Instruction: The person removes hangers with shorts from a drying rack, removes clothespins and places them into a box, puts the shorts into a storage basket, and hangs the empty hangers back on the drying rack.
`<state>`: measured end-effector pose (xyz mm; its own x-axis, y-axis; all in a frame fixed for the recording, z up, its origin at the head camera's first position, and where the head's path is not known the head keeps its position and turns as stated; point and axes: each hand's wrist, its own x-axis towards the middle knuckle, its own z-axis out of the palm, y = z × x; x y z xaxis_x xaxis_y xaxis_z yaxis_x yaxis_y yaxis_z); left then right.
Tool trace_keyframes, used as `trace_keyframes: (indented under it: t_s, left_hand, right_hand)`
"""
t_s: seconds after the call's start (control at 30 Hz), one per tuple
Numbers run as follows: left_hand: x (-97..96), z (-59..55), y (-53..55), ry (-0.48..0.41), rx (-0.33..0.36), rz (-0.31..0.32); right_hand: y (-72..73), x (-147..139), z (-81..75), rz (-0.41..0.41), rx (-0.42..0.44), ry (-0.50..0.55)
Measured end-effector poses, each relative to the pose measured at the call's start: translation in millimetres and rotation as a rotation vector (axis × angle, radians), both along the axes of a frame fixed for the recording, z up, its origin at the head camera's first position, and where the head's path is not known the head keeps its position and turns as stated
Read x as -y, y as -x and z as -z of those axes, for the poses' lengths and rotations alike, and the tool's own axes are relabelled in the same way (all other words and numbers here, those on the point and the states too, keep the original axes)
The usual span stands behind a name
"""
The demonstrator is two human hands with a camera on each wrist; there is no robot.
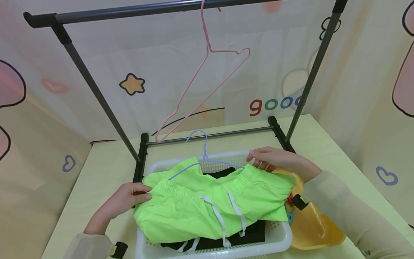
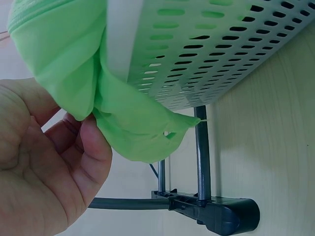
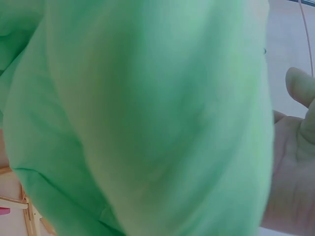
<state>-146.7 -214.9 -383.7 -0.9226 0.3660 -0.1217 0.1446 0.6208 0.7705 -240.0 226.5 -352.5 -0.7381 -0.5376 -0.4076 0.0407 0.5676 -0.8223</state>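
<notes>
Bright green shorts (image 1: 207, 205) with white drawstrings lie spread over a white perforated basket (image 1: 284, 239). A blue-purple wire hanger (image 1: 205, 151) has its arms in the waistband, its hook upright. At the shorts' left side my left hand (image 1: 132, 198) pinches the fabric; the left wrist view shows the cloth (image 2: 142, 128) between thumb and fingers. My right hand (image 1: 278, 160) is at the waistband's right end, fingertips beside the hanger's tip. In the right wrist view the cloth hides most of this hand (image 3: 295, 162), with its thumb standing free.
A black clothes rack (image 1: 97, 97) stands behind the basket, a pink hanger (image 1: 191, 90) hanging from its top bar. Dark clothing (image 1: 252, 232) lies in the basket under the shorts. To the right sits a yellow container (image 1: 320, 230) with small colored items, partly under the right arm.
</notes>
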Motion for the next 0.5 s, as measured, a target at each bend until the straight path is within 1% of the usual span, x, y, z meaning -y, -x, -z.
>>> trace_keyframes:
  t_s: [0.2, 0.37, 0.5]
  left_hand:
    - [-0.4, -0.2, 0.3, -0.002, 0.007, 0.000]
    - [-0.8, -0.4, 0.3, -0.001, 0.009, -0.004]
    - [-1.0, -0.6, 0.2, -0.002, 0.008, -0.007]
  right_hand:
    - [-0.1, 3.1, -1.7, -0.030, 0.024, -0.014]
    - [1.2, 4.2, -0.4, -0.065, 0.074, 0.031]
    - [2.8, 3.8, 2.1, -0.098, 0.089, 0.067]
